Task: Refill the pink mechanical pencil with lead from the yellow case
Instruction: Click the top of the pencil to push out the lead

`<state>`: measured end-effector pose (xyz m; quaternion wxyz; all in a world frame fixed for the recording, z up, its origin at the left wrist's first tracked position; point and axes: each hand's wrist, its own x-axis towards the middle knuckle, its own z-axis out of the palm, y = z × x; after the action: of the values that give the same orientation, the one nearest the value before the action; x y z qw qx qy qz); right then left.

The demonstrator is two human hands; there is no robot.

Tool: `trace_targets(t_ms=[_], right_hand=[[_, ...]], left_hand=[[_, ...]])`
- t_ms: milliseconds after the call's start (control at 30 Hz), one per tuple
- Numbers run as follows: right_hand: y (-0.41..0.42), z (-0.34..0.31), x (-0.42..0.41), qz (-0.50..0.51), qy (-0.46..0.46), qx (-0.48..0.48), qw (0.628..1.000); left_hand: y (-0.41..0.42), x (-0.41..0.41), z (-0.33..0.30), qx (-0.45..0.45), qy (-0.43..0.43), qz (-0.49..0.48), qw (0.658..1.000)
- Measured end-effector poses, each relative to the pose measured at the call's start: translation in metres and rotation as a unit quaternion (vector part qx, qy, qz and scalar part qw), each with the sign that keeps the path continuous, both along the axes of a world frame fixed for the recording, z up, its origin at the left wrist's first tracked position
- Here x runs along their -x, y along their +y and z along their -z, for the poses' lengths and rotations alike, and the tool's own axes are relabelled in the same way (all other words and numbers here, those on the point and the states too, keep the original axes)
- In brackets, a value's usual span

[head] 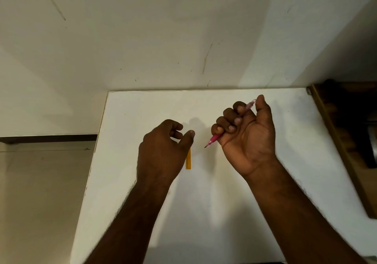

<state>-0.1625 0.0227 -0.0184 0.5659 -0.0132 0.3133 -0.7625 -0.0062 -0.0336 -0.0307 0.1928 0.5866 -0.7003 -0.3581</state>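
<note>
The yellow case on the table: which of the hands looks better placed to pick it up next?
Left. The left hand hovers loosely curled right above the yellow case, holding nothing, while the right hand is already closed around the pink pencil.

You had a dim, warm-tinted view, brightest on the white table point(224, 212). Soft doubled shadows fell from your left hand point(161, 151) and right hand point(246, 139) onto it. The wall point(142, 39) was unevenly lit. Straight edges bowed near the borders, and detail looked slightly soft throughout.
</note>
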Motion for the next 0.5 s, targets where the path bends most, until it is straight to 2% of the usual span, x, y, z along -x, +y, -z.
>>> trace_targets(t_ms=[500], right_hand=[[-0.0001, 0.0029, -0.0029, -0.014, 0.007, 0.004, 1.000]], left_hand=[[0.0002, 0.0010, -0.0017, 0.002, 0.009, -0.004, 1.000]])
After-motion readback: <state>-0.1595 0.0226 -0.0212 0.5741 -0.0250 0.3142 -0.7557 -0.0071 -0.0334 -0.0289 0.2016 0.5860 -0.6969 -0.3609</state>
